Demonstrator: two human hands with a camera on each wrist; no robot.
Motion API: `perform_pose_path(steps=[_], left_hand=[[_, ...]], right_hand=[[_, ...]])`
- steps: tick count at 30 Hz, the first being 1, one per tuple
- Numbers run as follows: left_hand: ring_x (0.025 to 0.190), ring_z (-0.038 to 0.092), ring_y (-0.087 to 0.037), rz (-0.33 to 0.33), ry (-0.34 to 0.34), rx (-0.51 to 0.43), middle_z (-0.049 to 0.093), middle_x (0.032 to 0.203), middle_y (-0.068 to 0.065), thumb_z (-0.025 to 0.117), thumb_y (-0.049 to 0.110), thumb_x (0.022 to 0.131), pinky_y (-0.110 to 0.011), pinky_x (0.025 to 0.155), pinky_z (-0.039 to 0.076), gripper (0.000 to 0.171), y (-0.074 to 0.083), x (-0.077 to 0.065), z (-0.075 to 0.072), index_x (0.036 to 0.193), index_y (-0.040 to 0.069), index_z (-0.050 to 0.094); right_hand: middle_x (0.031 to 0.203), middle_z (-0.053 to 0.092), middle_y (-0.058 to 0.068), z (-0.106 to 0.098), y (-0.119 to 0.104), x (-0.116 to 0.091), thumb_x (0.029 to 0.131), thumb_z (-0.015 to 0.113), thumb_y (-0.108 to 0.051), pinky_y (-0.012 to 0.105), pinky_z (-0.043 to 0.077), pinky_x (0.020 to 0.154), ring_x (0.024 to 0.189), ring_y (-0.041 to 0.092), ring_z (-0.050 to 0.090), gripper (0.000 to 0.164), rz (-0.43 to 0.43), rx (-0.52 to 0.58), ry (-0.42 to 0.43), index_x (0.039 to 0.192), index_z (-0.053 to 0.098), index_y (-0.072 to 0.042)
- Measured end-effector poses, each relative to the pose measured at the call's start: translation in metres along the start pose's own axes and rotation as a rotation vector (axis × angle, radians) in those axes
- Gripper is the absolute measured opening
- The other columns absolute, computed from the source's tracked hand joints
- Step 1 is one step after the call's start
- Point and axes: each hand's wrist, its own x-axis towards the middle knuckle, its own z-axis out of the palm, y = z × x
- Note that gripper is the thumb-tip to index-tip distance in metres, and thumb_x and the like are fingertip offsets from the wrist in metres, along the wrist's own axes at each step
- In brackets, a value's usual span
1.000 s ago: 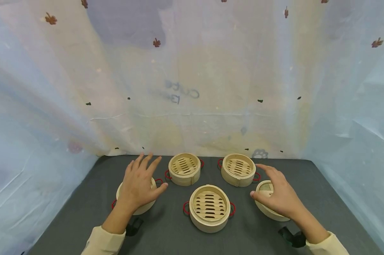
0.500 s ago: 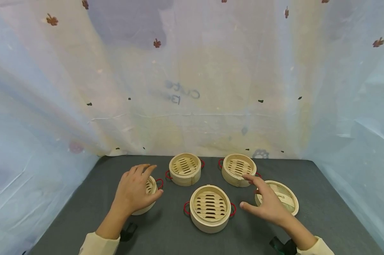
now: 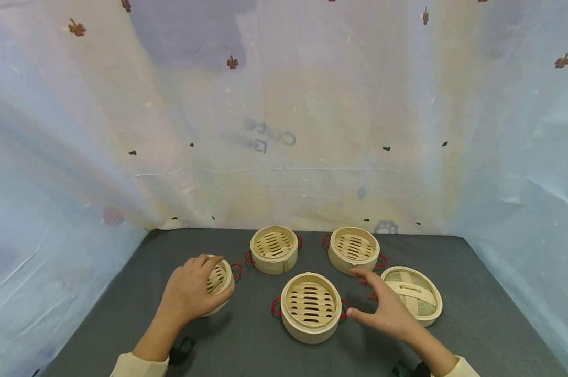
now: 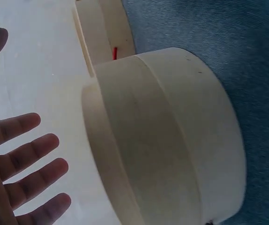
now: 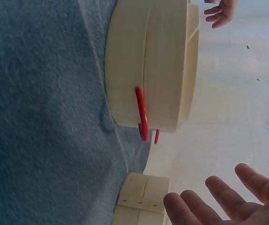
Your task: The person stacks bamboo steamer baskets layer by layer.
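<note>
My left hand (image 3: 189, 290) hovers over the left bamboo steamer (image 3: 220, 276), hiding much of it. In the left wrist view its fingers (image 4: 31, 183) are spread, apart from the steamer's wall (image 4: 167, 136). My right hand (image 3: 383, 309) is at the right side of the front middle steamer (image 3: 310, 330), thumb near its red handle (image 3: 345, 309). Seen from the right wrist, the fingers (image 5: 228, 197) are extended and hold nothing; that steamer's side (image 5: 148, 61) stands beyond them. Slats show in the tops of both steamers.
Two more slatted steamers stand at the back, one left (image 3: 274, 251) and one right (image 3: 352, 252). A round woven bamboo lid with a strap handle (image 3: 412, 290) is at the right, partly behind my right hand. A pale printed curtain (image 3: 284, 104) rises behind the dark table (image 3: 246, 351).
My right hand has moved left from over the lid to beside the front middle steamer. My left hand has come lower and slightly left over the left steamer. The steamers have stayed put.
</note>
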Motion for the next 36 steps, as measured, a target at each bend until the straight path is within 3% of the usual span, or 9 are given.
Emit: perform_pose_path(steps=[4,8,13,18,22,29,36], left_hand=[[0.099,0.063,-0.025,-0.009,-0.004,-0.031,0.066,0.112,-0.005,0.074,0.055,0.071,-0.046,0.069,0.053,0.057,-0.003,-0.005,0.002,0.114,0.019,0.066],[0.092,0.062,-0.018,-0.027,-0.049,-0.032,0.066,0.107,-0.002,0.075,0.054,0.071,-0.04,0.064,0.051,0.054,-0.006,-0.01,0.005,0.113,0.02,0.065],[0.083,0.059,-0.014,-0.024,-0.099,-0.02,0.065,0.097,-0.001,0.076,0.051,0.071,-0.034,0.06,0.047,0.054,-0.01,-0.015,0.009,0.111,0.016,0.065],[0.089,0.063,-0.018,0.002,-0.096,-0.019,0.066,0.103,-0.002,0.077,0.047,0.07,-0.039,0.067,0.051,0.055,-0.012,-0.016,0.011,0.113,0.014,0.065],[0.085,0.064,-0.018,0.007,-0.101,-0.012,0.068,0.1,-0.001,0.077,0.046,0.07,-0.039,0.064,0.05,0.052,-0.013,-0.017,0.011,0.111,0.015,0.065],[0.084,0.064,-0.016,0.01,-0.104,0.016,0.067,0.098,0.003,0.077,0.045,0.068,-0.044,0.062,0.048,0.049,-0.014,-0.018,0.012,0.109,0.021,0.065],[0.072,0.055,-0.009,0.07,-0.072,0.001,0.061,0.082,0.005,0.077,0.035,0.063,-0.035,0.06,0.044,0.042,-0.015,-0.017,0.013,0.101,0.02,0.066]], right_hand=[[0.141,0.045,0.02,0.005,0.003,0.0,0.081,0.077,-0.024,0.058,0.048,0.088,0.124,0.049,0.046,0.072,0.028,0.02,-0.005,0.142,0.04,-0.015],[0.141,0.044,0.022,0.009,0.004,0.0,0.08,0.078,-0.025,0.058,0.048,0.088,0.124,0.05,0.045,0.075,0.04,0.045,-0.022,0.143,0.039,-0.011],[0.142,0.043,0.026,0.011,0.003,-0.001,0.08,0.078,-0.025,0.058,0.048,0.088,0.124,0.051,0.045,0.074,0.055,0.076,-0.051,0.142,0.039,-0.013],[0.14,0.041,0.032,0.012,0.004,0.0,0.083,0.075,-0.02,0.055,0.051,0.084,0.12,0.054,0.047,0.071,0.058,0.153,-0.119,0.143,0.037,-0.009],[0.14,0.039,0.034,0.015,0.009,0.001,0.083,0.073,-0.015,0.054,0.051,0.084,0.119,0.053,0.048,0.071,0.071,0.214,-0.165,0.143,0.035,-0.006],[0.139,0.041,0.034,0.021,0.018,0.001,0.081,0.075,-0.016,0.057,0.049,0.088,0.12,0.05,0.05,0.075,0.096,0.215,-0.186,0.143,0.036,-0.002],[0.14,0.043,0.031,0.026,0.02,0.004,0.08,0.075,-0.017,0.053,0.049,0.092,0.121,0.047,0.052,0.075,0.174,0.237,-0.194,0.142,0.037,0.0]])
